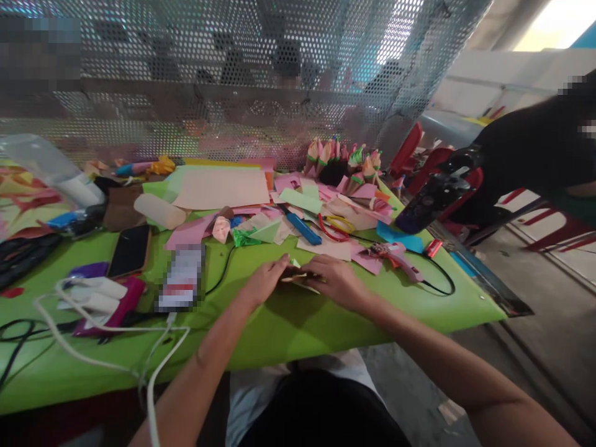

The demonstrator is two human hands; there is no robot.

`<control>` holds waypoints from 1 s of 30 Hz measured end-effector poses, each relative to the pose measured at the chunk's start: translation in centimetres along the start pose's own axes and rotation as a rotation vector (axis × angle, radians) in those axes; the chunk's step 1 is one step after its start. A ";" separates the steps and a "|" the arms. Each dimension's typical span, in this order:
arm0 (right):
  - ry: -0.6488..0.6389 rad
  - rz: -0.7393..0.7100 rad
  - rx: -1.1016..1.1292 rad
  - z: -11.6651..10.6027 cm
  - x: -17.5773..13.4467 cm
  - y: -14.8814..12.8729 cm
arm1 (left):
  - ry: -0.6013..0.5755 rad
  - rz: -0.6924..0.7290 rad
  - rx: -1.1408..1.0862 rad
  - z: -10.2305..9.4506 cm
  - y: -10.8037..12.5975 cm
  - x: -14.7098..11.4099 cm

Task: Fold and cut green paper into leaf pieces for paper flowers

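Note:
Over the front middle of the green table [261, 335], my left hand [267, 279] and my right hand [333, 279] are close together. Between them is a small folded paper piece [302, 282], pale with a brownish part and a bit of green, partly covered by my fingers. Both hands have their fingers closed on it, my left from the left side and my right from the right. Just beyond lie a blue box cutter [303, 228], scissors with red and yellow handles [338, 228] and loose coloured paper scraps [265, 230].
A pink glue gun [403, 261] with a black cord lies to the right. On the left are two phones, white cables [93, 357] and a magenta power strip [112, 307]. Paper cones [344, 158] stand at the back before a perforated metal screen [223, 93]. A person in black [526, 136] is at right.

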State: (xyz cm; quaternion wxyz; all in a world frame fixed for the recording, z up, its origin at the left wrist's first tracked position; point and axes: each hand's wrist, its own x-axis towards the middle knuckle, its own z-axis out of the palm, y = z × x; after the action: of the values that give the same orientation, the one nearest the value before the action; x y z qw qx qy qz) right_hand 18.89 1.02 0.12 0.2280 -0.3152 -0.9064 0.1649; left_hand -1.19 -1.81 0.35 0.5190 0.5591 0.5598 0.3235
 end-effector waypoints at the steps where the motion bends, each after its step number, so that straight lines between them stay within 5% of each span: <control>1: 0.000 0.018 -0.027 0.4 0.0 0.0 | -0.026 -0.009 -0.037 -0.2 0.2 -0.2; 7: 0.002 0.041 -0.003 1.1 -0.3 0.1 | -0.178 0.035 0.036 -0.5 0.0 -0.1; 18: -0.151 -0.087 0.034 -1.0 -1.8 1.6 | 0.016 0.031 0.277 0.3 -0.2 -0.5; 30: -0.131 -0.172 -0.120 -0.6 -1.8 1.7 | 0.099 0.109 0.610 0.8 -0.1 -1.5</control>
State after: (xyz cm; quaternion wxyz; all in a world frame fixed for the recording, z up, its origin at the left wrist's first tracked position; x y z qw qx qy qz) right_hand 21.24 1.20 -0.70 0.1625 -0.2378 -0.9513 0.1101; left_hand -0.73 -3.46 0.35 0.2814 0.7019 0.6247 0.1948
